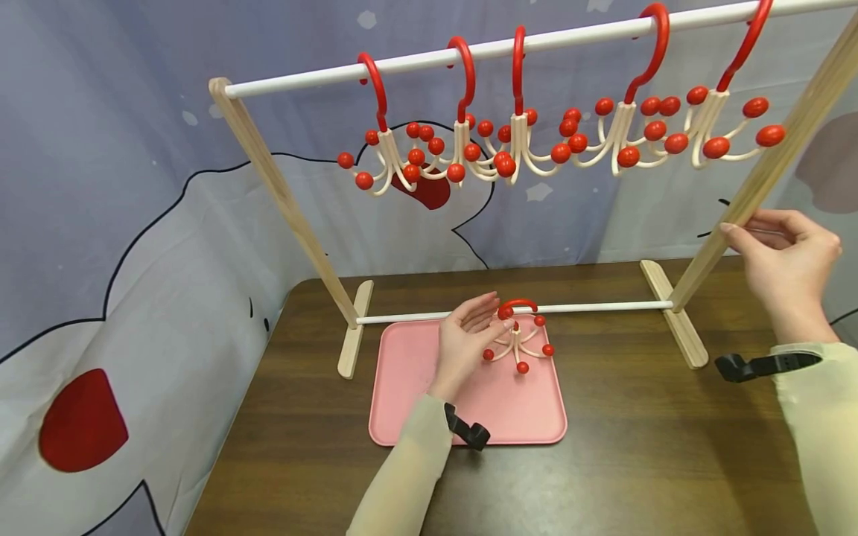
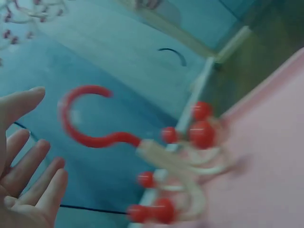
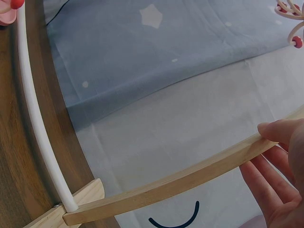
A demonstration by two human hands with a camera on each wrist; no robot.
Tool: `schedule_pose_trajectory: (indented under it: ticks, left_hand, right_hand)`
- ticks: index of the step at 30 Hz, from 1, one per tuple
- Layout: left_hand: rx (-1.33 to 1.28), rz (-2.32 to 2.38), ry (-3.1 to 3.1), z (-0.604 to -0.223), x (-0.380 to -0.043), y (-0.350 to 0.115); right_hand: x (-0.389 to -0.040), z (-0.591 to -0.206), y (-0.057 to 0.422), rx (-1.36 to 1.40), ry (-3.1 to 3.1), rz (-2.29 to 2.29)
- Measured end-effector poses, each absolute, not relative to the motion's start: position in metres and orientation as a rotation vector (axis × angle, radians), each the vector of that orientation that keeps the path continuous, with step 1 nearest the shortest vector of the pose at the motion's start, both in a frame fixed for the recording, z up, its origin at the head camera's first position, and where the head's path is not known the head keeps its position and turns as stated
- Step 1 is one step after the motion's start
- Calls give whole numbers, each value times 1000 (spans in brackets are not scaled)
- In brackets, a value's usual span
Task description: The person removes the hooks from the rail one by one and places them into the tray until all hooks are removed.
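On the pink tray (image 1: pixel 402 387) stands a small hanger (image 1: pixel 516 339) with a red hook and pale curved arms tipped with red balls. My left hand (image 1: pixel 462 339) is just left of it, over the tray, its fingers spread loosely. In the left wrist view a gap shows between the left hand's fingers (image 2: pixel 31 187) and the hanger's red hook (image 2: pixel 85 141). My right hand (image 1: pixel 794 257) holds the right wooden post (image 1: pixel 710 249) of a rack partway up, thumb on one side and fingers on the other, as the right wrist view also shows.
Several similar hangers (image 1: pixel 518 141) hang side by side from the rack's white top rail (image 1: pixel 415 62). A lower white rod (image 1: pixel 603 307) runs behind the tray between wooden feet (image 1: pixel 673 316) on the brown table (image 1: pixel 637 424). A patterned curtain (image 1: pixel 201 223) stands behind.
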State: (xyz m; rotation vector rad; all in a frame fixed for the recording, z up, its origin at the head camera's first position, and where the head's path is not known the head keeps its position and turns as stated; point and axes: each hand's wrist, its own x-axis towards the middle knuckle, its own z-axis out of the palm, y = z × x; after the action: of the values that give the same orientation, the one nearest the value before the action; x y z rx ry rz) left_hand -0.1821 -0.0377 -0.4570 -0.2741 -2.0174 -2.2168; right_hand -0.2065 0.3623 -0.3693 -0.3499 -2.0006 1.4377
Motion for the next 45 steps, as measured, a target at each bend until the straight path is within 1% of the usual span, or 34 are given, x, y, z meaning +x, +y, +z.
schedule_pose_trajectory:
  ticks: [5,13,18,25,31,36,45]
  left_hand:
    - [-375,-2088,-1883,-420,-185,-62]
    - [-401,-1844,-1596,-341,-181,-108]
    - [-400,-1752,-1501,-295,-179,-128]
    - [-411,-1673,-1457,-247,-189,-138]
    - [-368,-1695,-1503,-208,-192,-129]
    - [-343,-1698,-1569,-189,-198,-119]
    - [-271,-1665,-1706,-180,-214,-107]
  right_hand:
    - [-206,-369,362,-355,-2011,1422]
    - [-205,-367,363,-365,-2007,1431]
    - [-205,-367,363,-379,-2009,1426]
    - [-205,-367,363,-398,-2025,1411]
    - [-204,-364,360,-389,-2015,1425]
    - [-206,-367,363,-374,-2016,1422]
    - [-207,-365,359,-403,-2030,1425]
